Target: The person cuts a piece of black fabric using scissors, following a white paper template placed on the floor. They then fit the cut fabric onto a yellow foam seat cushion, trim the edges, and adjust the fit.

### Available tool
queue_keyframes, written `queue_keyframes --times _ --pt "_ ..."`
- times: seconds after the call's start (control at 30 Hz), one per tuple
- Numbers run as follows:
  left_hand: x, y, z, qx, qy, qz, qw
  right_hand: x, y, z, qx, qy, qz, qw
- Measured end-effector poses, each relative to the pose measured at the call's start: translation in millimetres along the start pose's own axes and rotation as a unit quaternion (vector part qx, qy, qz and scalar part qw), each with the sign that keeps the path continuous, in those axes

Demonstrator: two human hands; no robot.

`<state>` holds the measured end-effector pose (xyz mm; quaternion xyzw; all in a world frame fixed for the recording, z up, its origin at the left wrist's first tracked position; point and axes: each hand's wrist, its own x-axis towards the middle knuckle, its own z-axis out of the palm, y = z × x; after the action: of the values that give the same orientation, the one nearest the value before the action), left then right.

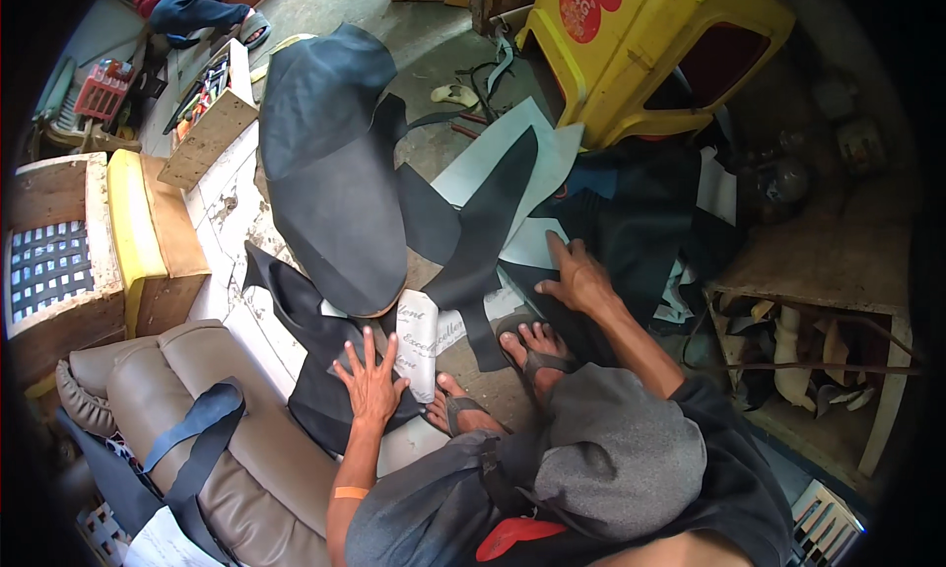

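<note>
My left hand (372,382) is open, fingers spread, over a piece of black sheet material (320,370) on the floor. Beside its fingertips lies white backing with printed script (416,350). My right hand (581,276) is open too, thumb and forefinger apart, and holds nothing. It reaches down by a small white sheet (532,244) and dark material. Ahead of my feet, a large black leather-like sheet (335,212) lies folded over. Between the hands rests a long, curved black offcut (483,242), partly over a pale green-white sheet (552,153).
A yellow plastic stool (631,65) stands at far right, a wooden box of scraps (808,262) nearer. On the left are a brown padded cushion (227,419), a yellow-edged wooden box (148,242) and a wooden tool tray (212,124). Another person (197,5) sits far left.
</note>
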<state>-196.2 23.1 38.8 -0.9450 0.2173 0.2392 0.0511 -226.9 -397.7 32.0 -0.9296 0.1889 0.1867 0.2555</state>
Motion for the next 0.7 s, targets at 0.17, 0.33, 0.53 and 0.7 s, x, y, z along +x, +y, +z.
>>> queue_keyframes --times 0.17,0.33,0.53,0.7 --pt "-39.7 7.3 -4.3 -0.046 -0.173 -0.081 0.981 -36.8 -3.3 -49.6 0.022 -0.127 0.019 0.991" --pt "-36.5 19.0 25.3 -0.136 -0.081 -0.132 0.979 -39.5 18.4 -123.3 0.166 0.046 -0.132 0.976" --pt "-50.2 -30.0 32.4 -0.061 0.247 -0.187 0.949 -73.4 -9.4 -290.7 0.171 0.220 -0.012 0.960" --pt "-55.3 -56.7 53.8 -0.104 0.284 -0.333 0.893 -82.0 21.8 -315.0 -0.119 0.257 0.079 0.956"
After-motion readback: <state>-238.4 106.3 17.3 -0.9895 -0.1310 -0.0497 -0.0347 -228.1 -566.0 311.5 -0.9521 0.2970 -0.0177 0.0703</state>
